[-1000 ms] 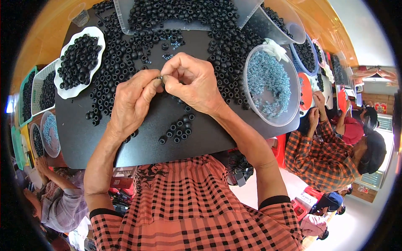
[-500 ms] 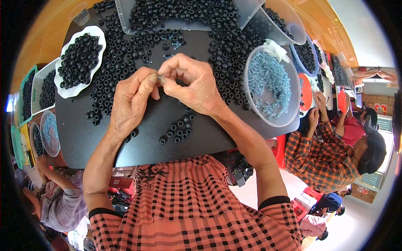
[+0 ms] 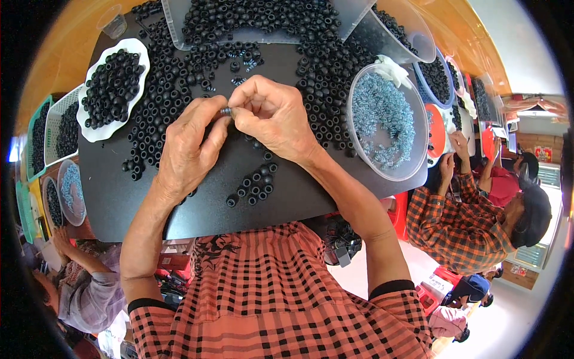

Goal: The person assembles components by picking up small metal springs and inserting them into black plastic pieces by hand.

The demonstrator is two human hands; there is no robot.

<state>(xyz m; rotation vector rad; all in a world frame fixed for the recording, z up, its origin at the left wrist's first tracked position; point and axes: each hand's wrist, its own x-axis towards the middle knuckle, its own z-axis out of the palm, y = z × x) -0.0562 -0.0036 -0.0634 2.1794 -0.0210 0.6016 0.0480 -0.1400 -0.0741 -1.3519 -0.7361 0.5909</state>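
A small metal coil spring [image 3: 225,110] bridges the gap between my two hands above the middle of the dark table. My right hand [image 3: 275,122] is closed, pinching the spring's right end between thumb and forefinger. At the other end, my left hand [image 3: 190,140] has its thumb and forefinger parted around the spring; whether a fingertip touches it is hard to see. Below my hands lies a small cluster of black hollow beads [image 3: 254,186]. Several loose springs [image 3: 238,81] lie among beads just beyond my fingers.
Black beads flank my hands, spilling from a clear bin [image 3: 263,39]. A white scalloped plate [image 3: 143,54] of beads sits left. On the right is a clear round tub [image 3: 423,146] of bluish springs. Co-workers sit left and right, one in a plaid shirt [image 3: 460,230].
My left thumb has moved down, away from the forefinger, opening the pinch. More of the spring shows between my hands. My right hand has barely moved.
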